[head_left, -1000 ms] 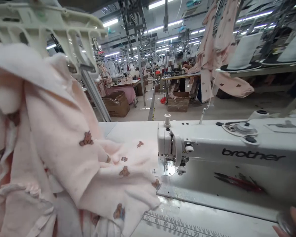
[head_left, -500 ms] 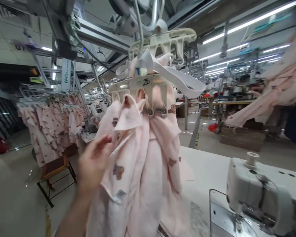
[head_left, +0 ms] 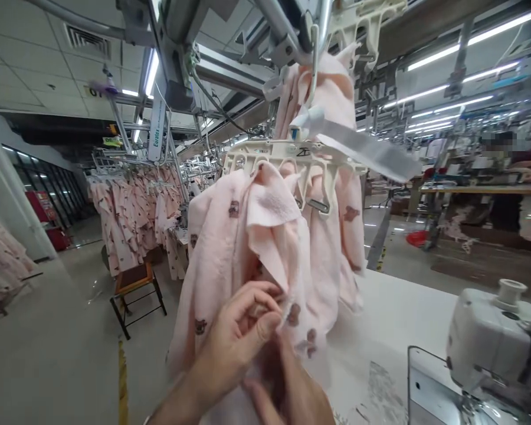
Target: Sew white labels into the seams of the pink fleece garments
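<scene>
A bundle of pale pink fabric pieces (head_left: 248, 248) with small brown bear prints hangs from a cream plastic clamp hanger (head_left: 292, 159) on an overhead rail. My left hand (head_left: 234, 342) pinches the lower edge of the pink fabric between thumb and fingers. My right hand (head_left: 292, 389) sits just under it, fingers against the same fabric near the bottom of the frame. A white ribbon strap (head_left: 363, 147) trails from the hanger to the right.
A white sewing machine (head_left: 491, 348) stands at the lower right on a white table (head_left: 393, 319). More pink garments (head_left: 133, 218) hang on a rack at the left above a small wooden stand (head_left: 137, 289). Another person works at a far table on the right.
The view swung from the sewing machine up and left to the hanging bundle. My left hand moved onto the fabric's lower edge and my right hand joined under it.
</scene>
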`<control>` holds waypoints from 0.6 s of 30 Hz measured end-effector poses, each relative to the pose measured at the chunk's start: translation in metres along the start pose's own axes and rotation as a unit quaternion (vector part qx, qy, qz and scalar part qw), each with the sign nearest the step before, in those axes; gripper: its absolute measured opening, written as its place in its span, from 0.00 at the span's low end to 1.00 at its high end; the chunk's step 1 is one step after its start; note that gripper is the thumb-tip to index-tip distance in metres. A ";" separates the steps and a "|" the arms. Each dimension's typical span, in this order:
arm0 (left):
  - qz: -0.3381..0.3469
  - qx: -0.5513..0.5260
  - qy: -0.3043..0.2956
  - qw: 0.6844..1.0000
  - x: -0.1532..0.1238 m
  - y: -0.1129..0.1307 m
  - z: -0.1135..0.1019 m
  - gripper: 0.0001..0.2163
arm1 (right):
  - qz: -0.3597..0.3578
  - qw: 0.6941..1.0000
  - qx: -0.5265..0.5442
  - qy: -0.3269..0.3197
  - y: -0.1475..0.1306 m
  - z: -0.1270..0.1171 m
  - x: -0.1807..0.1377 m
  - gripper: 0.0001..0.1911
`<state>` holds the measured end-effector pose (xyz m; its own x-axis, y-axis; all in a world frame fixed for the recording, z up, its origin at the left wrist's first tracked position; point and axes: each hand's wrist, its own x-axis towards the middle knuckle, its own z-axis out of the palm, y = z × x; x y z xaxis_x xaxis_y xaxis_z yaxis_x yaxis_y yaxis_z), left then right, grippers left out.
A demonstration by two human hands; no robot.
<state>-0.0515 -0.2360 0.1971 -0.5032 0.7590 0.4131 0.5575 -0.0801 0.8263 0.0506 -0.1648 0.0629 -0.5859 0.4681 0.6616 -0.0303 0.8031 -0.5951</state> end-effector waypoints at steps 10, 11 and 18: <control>0.027 0.292 0.082 0.953 0.027 -0.155 -0.039 0.06 | -0.109 0.955 -0.273 0.023 0.041 -0.030 0.005 0.24; 0.026 0.298 0.094 0.950 0.027 -0.152 -0.048 0.05 | -0.114 0.955 -0.272 0.029 0.036 -0.039 0.002 0.23; 0.051 0.333 0.434 0.836 0.018 -0.085 -0.121 0.13 | -0.169 0.974 -0.142 0.047 -0.008 -0.045 -0.013 0.18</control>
<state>-0.1876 -0.2937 0.1807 -0.5593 -0.0067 0.8290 0.7250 0.4810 0.4930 0.0950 -0.1603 0.0795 -0.5034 0.1803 0.8450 0.0245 0.9806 -0.1946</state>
